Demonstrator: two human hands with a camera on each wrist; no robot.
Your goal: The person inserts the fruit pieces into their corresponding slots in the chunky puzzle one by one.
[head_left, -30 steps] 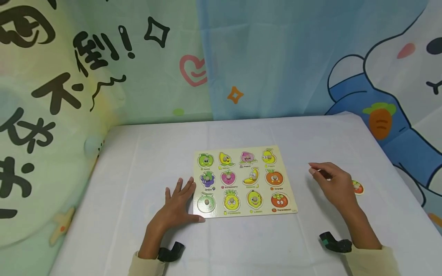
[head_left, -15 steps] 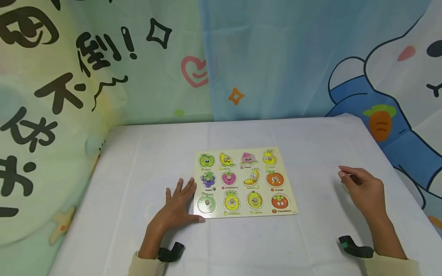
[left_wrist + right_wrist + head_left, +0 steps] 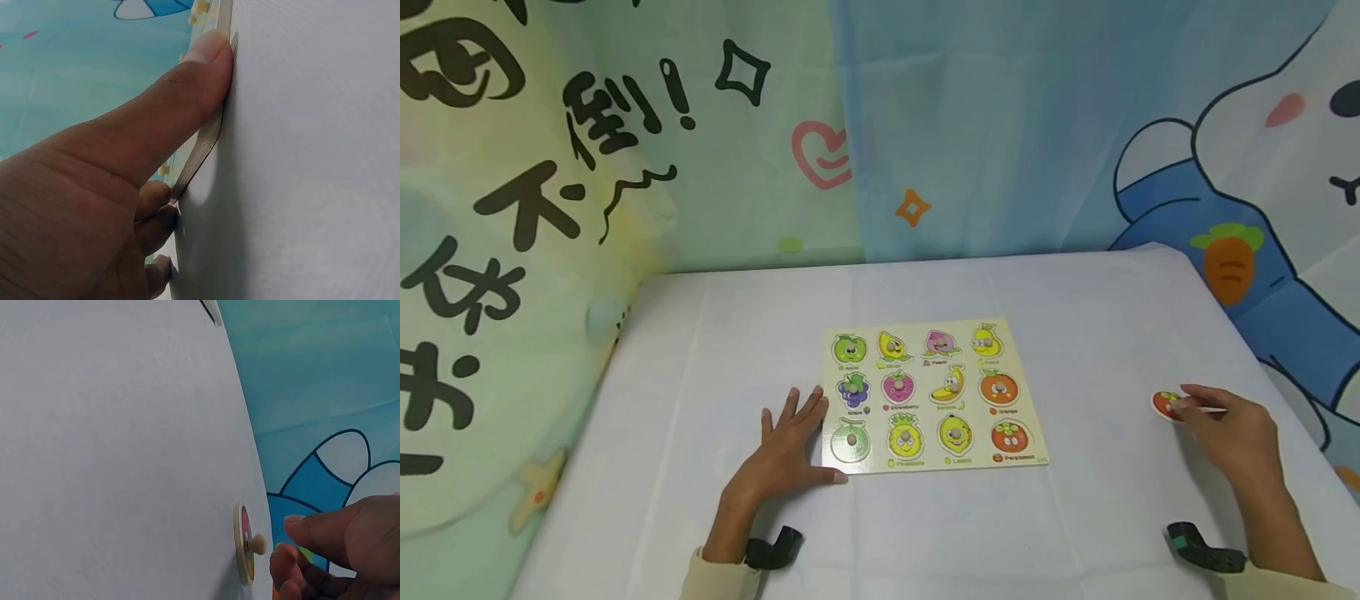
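Observation:
A fruit knob puzzle board [image 3: 925, 397] with rows of printed fruits lies on the white cloth. My left hand [image 3: 786, 454] rests at its left side, fingers spread near the left edge and thumb on the near corner; in the left wrist view the thumb [image 3: 187, 81] presses the board's edge. Far to the right lies a round red puzzle piece [image 3: 1165, 405] with green on it. Its small wooden knob [image 3: 257, 544] stands up in the right wrist view. My right hand [image 3: 1236, 433] hovers just right of the piece, thumb and fingers loosely bent, apart from the knob and holding nothing.
White cloth [image 3: 962, 533] covers the table. A printed curtain [image 3: 985, 125] hangs behind it and along both sides. Black wrist cameras [image 3: 775, 547] are strapped to both forearms.
My right hand has moved right and toward the near side, away from the board, passing over the red piece and uncovering it. The left hand and the board stay in place.

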